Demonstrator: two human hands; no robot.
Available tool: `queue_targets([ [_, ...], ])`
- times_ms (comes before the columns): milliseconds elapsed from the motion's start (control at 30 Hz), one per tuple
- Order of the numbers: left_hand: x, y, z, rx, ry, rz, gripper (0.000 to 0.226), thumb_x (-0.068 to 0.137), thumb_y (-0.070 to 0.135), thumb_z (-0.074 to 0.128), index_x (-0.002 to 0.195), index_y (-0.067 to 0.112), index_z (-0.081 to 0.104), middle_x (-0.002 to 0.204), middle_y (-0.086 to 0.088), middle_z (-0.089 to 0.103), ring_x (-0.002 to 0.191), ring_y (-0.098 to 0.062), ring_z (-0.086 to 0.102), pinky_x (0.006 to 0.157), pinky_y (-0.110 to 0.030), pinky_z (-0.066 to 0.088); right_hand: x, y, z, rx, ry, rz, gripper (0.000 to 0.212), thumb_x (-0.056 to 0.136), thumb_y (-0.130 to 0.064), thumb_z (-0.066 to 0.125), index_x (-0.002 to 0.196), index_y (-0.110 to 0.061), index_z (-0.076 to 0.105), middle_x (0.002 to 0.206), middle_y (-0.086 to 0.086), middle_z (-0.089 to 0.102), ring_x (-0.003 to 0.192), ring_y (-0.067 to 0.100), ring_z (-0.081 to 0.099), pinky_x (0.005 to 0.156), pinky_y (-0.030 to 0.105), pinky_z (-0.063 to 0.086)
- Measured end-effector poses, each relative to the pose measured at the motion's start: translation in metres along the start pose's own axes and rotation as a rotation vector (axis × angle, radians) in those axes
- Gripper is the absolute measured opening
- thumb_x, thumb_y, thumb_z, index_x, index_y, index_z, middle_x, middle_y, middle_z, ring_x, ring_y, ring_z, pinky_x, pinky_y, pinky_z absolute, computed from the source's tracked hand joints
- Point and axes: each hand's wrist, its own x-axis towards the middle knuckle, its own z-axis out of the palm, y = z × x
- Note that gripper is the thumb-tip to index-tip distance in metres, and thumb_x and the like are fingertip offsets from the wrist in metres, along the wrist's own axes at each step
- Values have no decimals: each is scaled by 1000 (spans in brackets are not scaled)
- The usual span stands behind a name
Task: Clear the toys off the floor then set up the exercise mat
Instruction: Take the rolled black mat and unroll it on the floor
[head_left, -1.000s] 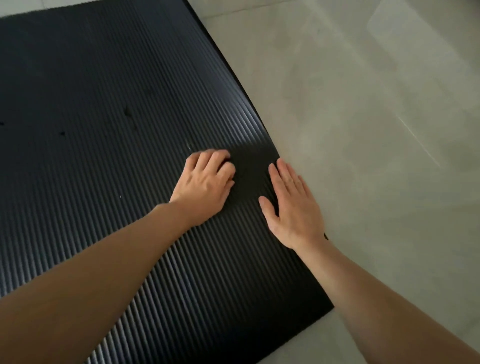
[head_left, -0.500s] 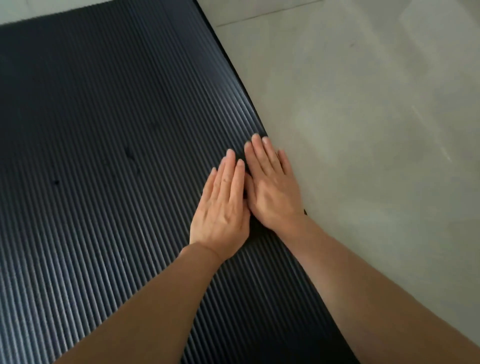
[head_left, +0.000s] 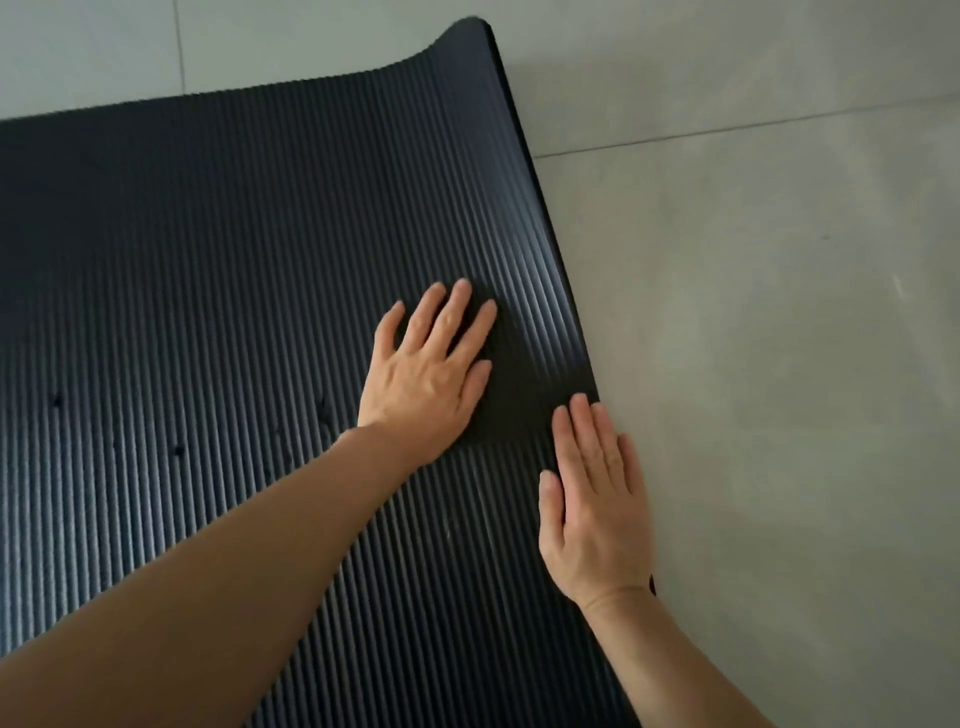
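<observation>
A black ribbed exercise mat (head_left: 218, 270) lies unrolled on the grey floor and fills the left and middle of the head view. Its far right corner (head_left: 470, 31) curls up off the floor. My left hand (head_left: 431, 369) lies flat on the mat with straight, slightly spread fingers, a little in from the right edge. Flat on the mat's right edge, nearer to me, rests my right hand (head_left: 595, 499), fingers straight and together. Neither hand holds anything. No toys are in view.
Grey floor tiles (head_left: 779, 338) spread to the right of the mat and beyond its far end, with a grout line running across the upper right. Small dark marks dot the mat's left part.
The hands were side by side and touching half a second ago; now they are apart, the left farther up the mat and the right back on the edge. The mat's curled far corner has come into view.
</observation>
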Motion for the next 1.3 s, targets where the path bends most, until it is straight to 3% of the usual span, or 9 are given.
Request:
queue_targets([
  [133,-3,-1,2,-35,78,-14,52,92,29,26,142,14,36,149,-8,36,138,-26,33,110,-44,18,3,-4,-3,-27,-68,2,52,100,-35,10,146,-12,19,153,9,22,142,22,18,110,44,23],
  [367,-1,-1,2,-80,147,-222,57,87,26,31,137,0,38,147,-18,37,137,-31,32,110,-46,16,116,-22,-5,-22,-27,14,56,96,-42,22,146,-15,27,153,11,27,139,33,28,111,46,24],
  [467,19,-13,-9,-135,218,-229,42,78,20,37,110,8,62,117,-9,63,106,-34,59,88,-39,28,167,-29,-6,-28,-47,100,63,93,-48,17,148,-17,19,152,19,24,141,33,25,113,45,21],
  [533,44,-39,-16,-105,278,-170,33,75,18,38,96,11,63,102,-7,63,90,-32,59,80,-36,27,172,-31,-7,-44,-29,102,63,93,-49,18,149,-19,18,152,19,24,141,31,23,114,44,20],
  [667,66,-76,-19,-113,170,-376,53,89,31,33,138,10,37,153,-15,25,141,-30,19,115,-44,6,169,-32,-9,-54,-105,109,63,93,-51,11,149,-24,4,157,14,10,145,27,13,116,41,11],
  [733,68,-74,-18,-137,130,-469,62,90,36,23,145,8,24,157,-15,10,145,-30,5,115,-45,-2,172,-32,-9,-88,-106,113,62,94,-50,11,148,-22,4,157,14,9,144,29,15,114,43,12],
  [867,69,-75,-16,-150,151,-447,62,87,36,27,142,7,31,154,-17,19,144,-31,14,116,-46,5,169,-34,-10,-145,-116,73,57,98,-43,11,148,-17,12,155,13,12,143,28,16,114,47,9],
  [1033,72,-77,-14,-135,146,-442,62,84,34,34,140,7,32,152,-19,24,141,-29,13,113,-47,7,229,-40,-14,-129,-173,-249,54,99,-37,8,148,-16,17,155,10,17,144,22,10,117,42,4],
  [1300,73,-79,-15,-125,96,-449,66,80,36,38,139,9,32,152,-18,25,141,-30,16,113,-49,11,394,-81,-18,-187,-272,-181,66,90,-64,12,148,-36,-1,157,14,-9,145,30,-8,115,52,0],
])
